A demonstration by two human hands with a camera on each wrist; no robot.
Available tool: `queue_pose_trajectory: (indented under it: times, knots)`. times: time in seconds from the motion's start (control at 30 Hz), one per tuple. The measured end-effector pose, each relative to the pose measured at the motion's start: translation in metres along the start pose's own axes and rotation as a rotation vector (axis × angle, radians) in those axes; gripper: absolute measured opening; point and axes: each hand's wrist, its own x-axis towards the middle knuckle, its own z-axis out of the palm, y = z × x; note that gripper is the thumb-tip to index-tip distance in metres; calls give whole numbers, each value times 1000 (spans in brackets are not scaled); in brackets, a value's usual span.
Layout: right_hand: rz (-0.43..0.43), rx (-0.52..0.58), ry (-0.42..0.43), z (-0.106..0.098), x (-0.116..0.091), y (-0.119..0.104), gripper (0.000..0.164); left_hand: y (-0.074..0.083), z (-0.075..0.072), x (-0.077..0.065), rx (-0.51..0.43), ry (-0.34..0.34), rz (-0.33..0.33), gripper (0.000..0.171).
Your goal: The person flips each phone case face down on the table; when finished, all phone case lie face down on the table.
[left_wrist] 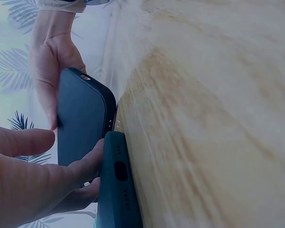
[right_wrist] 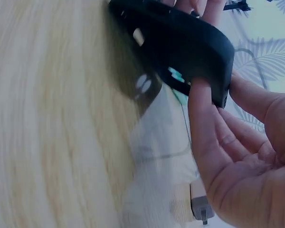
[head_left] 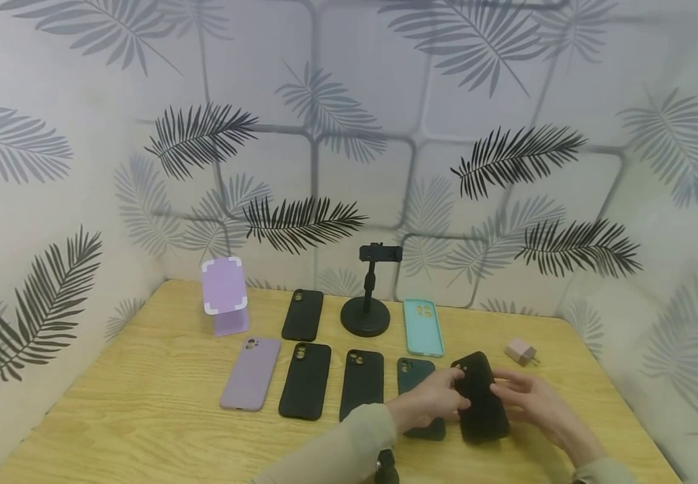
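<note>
At the right of the table, both hands hold a black phone case [head_left: 480,403], tilted with one edge raised. My left hand [head_left: 433,401] pinches its left side, thumb over the face. The right hand [head_left: 530,403] grips the opposite edge; in the right wrist view its index finger reaches the hollow inner side of the case [right_wrist: 190,47] and the thumb rests on the outside. Beneath my left forearm and hand lies a dark teal phone case [head_left: 416,376], partly hidden; its end with the port hole [left_wrist: 119,190] shows in the left wrist view.
Left of the hands lie black cases [head_left: 305,381] and a lilac case [head_left: 252,373]. Behind stand a lilac phone stand [head_left: 224,289] and a black round-based holder [head_left: 365,317]. A turquoise case [head_left: 423,329] and a pink charger plug [head_left: 520,351] lie near the back right.
</note>
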Motion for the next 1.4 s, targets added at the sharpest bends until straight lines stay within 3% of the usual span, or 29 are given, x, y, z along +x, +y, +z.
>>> queue_pose_trajectory:
  times: [0.23,0.43,0.83,1.0,1.1,1.2,1.4]
  knots:
    - [20,-131,78,-2,-1,7,62,-2,-4,2,11,-21,-8,55]
    - [36,-211,73,-3,-5,5,62,-1,-7,0,58,-35,-7,51]
    - [51,-241,62,-2,-1,9,59,-1,-9,-1,44,-36,-17,50]
    - [47,-228,55,-3,-1,8,56,3,-12,-4,115,-30,15,48]
    - [39,-227,76,-2,0,7,53,6,-17,-4,89,-16,28,52]
    - [31,-260,145,0,3,4,50,8,-24,-1,5,7,25,55]
    - [-14,-315,210,6,13,-9,48,11,-41,6,-46,50,40,46]
